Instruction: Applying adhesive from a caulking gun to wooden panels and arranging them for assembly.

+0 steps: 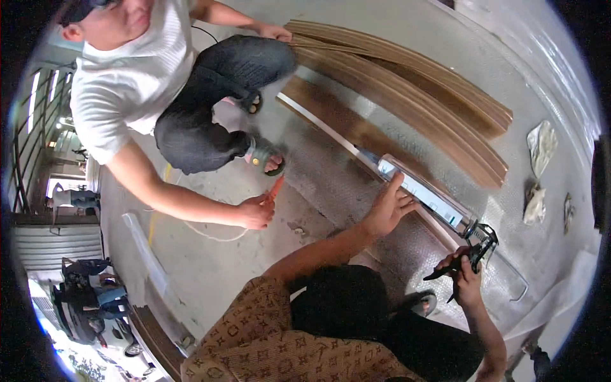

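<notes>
Caulking gun with a black metal frame and a white tube cartridge (425,194) lies slanted across a brown wooden plank (356,130) on the grey concrete floor (210,267), toward the right of the view. The person's right hand (468,274) is closed around the gun's black trigger handle at its lower end. The left hand (388,207) rests flat on the upper part of the tube, fingers spread apart and pressing down, not gripping. Both forearms reach in from the lower edge, above a brown patterned shirt (280,337) and dark trousers.

Under the plank lies a sheet of silvery textured underlay (331,184) spread over the floor. Beyond the gun, toward the upper right, a stack of long brown wooden boards (439,95) lies in a fan, well apart from the hands.

A second person in a white T-shirt (127,76) and dark jeans squats at the upper left, wearing sandals. One of that person's hands (258,213) holds a small orange tool near the underlay's left edge; the other hand (273,30) rests on the far end of the boards.

Crumpled pale rags (541,149) lie on the floor by the right wall.
</notes>
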A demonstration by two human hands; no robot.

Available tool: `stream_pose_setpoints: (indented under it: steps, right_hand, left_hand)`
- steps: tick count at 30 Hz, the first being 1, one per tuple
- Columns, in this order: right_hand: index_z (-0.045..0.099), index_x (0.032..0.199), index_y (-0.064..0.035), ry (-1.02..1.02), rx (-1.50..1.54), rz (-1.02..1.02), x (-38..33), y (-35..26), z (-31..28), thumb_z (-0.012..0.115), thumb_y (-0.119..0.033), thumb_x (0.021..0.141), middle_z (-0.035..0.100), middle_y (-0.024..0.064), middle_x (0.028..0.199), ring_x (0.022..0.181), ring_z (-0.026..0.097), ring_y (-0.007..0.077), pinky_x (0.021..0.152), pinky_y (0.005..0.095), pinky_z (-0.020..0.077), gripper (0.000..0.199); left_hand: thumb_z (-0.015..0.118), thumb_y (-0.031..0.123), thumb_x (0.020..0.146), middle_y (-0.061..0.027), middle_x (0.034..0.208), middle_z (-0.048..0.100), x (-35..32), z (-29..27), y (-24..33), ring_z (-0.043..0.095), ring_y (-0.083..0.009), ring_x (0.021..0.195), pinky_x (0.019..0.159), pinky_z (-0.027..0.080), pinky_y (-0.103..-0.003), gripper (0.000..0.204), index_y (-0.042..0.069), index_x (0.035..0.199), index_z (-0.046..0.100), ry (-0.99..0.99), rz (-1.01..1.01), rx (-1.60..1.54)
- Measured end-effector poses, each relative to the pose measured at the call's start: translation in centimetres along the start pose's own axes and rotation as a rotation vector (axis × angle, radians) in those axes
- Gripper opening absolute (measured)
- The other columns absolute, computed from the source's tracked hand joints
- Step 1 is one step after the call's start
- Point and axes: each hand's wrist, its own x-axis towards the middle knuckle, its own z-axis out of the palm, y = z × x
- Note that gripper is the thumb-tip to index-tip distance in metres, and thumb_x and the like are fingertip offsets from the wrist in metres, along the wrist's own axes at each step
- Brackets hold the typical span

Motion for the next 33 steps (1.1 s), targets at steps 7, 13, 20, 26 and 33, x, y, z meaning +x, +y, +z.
stream_pose_setpoints:
  steps: [7, 13, 20, 26, 33]
  right_hand:
    - [0.049, 0.109, 0.003, -0.052, -0.472, -0.142, 3.0, 2.4, -2.9, 0.049, -0.007, 0.086, 0.055, 0.0121, 0.096, 0.09, 0.056, 0.023, 0.08, 0.034, 0.0452, 0.024]
    - [0.043, 0.099, -0.001, -0.006, -0.603, -0.197, 3.2, 1.5, -0.1, 0.045, -0.024, 0.093, 0.057, 0.0139, 0.083, 0.081, 0.06, 0.0261, 0.075, 0.0394, 0.0494, 0.024]
    - [0.045, 0.1, -0.0003, -0.223, -1.304, -0.562, 7.7, 2.6, 0.9, 0.047, -0.016, 0.092, 0.059, 0.0155, 0.091, 0.084, 0.06, 0.0278, 0.08, 0.04, 0.0489, 0.018]
    - [0.043, 0.133, -0.0171, -0.249, -1.166, -0.577, 15.6, 9.4, 8.7, 0.069, -0.014, 0.074, 0.049, 0.0141, 0.121, 0.113, 0.047, 0.0262, 0.098, 0.0348, 0.0364, 0.064]
    - [0.049, 0.097, -0.0034, 0.051, 0.011, 0.001, 20.4, 10.1, 22.5, 0.061, -0.009, 0.084, 0.058, 0.0079, 0.087, 0.074, 0.059, 0.0179, 0.06, 0.0275, 0.0462, 0.019]
  left_hand:
    - [0.048, 0.051, 0.088, -0.0074, 0.12, 0.049, 0.3, -1.7, 1.1, 0.045, -0.0221, 0.114, 0.096, 0.036, -0.039, 0.055, 0.012, 0.126, 0.039, -0.074, 0.109, -0.048]
    - [0.048, 0.051, 0.088, -0.006, 0.113, 0.054, 0.7, -1.6, 1.8, 0.051, -0.0208, 0.106, 0.093, 0.039, -0.038, 0.053, 0.012, 0.123, 0.042, 0.061, 0.09, -0.086]
    - [0.05, 0.054, 0.086, 0.0004, 0.089, 0.055, 2.9, -2.5, 5.9, 0.054, -0.014, 0.087, 0.092, 0.039, -0.039, 0.052, 0.012, 0.115, 0.046, 0.208, 0.236, 0.006]
    - [0.052, 0.054, 0.084, 0.0025, 0.082, 0.051, 7.5, -9.7, 13.0, 0.052, -0.0106, 0.077, 0.085, 0.042, -0.037, 0.046, 0.014, 0.107, 0.048, 0.214, 0.428, 0.033]
    - [0.053, 0.054, 0.081, -0.0008, 0.094, 0.053, 9.0, -13.4, 20.1, 0.053, -0.0162, 0.086, 0.074, 0.043, -0.039, 0.049, 0.014, 0.109, 0.048, 0.252, 0.447, 0.075]
